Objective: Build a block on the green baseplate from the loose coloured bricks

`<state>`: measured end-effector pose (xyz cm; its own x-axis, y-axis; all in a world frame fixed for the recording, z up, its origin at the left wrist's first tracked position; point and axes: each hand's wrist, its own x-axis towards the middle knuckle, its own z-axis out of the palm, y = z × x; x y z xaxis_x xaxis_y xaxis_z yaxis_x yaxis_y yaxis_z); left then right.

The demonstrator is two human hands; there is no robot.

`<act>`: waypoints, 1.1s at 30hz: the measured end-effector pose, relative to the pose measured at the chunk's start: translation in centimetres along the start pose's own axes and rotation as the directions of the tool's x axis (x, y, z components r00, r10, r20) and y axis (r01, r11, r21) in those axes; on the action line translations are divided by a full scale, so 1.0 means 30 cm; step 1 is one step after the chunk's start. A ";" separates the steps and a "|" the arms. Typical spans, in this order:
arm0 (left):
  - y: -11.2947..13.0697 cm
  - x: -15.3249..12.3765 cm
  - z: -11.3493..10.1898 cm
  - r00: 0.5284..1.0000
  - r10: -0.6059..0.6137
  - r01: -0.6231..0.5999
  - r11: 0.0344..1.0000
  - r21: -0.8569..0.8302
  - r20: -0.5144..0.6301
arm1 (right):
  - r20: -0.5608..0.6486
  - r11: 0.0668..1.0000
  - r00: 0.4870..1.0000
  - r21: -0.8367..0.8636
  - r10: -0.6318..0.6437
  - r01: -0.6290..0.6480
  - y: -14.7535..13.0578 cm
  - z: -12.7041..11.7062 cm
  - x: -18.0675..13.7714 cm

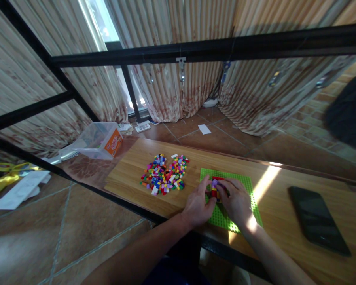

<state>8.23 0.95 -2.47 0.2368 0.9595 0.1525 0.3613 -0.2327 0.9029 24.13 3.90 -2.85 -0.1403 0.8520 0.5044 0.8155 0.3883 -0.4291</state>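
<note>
A green baseplate [243, 183] lies on the wooden tabletop [130, 174]. On it stands a small brick build [215, 189] of red, purple and yellow pieces. My left hand [198, 205] pinches the build from the left. My right hand [236, 201] grips it from the right, fingers curled over its top. Both hands rest on the baseplate. A pile of several loose coloured bricks [165, 174] lies to the left of the plate, apart from my hands.
A black phone [317, 219] lies face up at the right of the tabletop. A clear plastic box with an orange label [102, 139] stands at the far left corner. A black metal frame [195, 49] crosses overhead. Curtains and tiled floor lie beyond.
</note>
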 end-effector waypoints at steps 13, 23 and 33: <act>0.000 -0.009 0.003 0.998 0.057 -0.057 0.998 -0.016 -0.042 | -0.011 0.994 0.995 -0.045 -0.101 0.100 0.011 -0.001 0.000; 0.015 -0.004 -0.006 0.998 -0.056 0.053 0.990 -0.134 -0.024 | 0.018 0.987 0.992 -0.108 -0.121 0.122 0.014 -0.005 0.000; 0.018 -0.004 0.003 0.994 -0.096 0.087 0.984 -0.154 -0.048 | -0.033 0.981 0.999 -0.193 -0.029 0.023 -0.005 -0.012 0.002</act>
<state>8.49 0.70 -2.04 0.1580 0.9838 0.0843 0.2377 -0.1208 0.9638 24.20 3.78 -2.50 -0.1457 0.8283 0.5410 0.9050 0.3325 -0.2653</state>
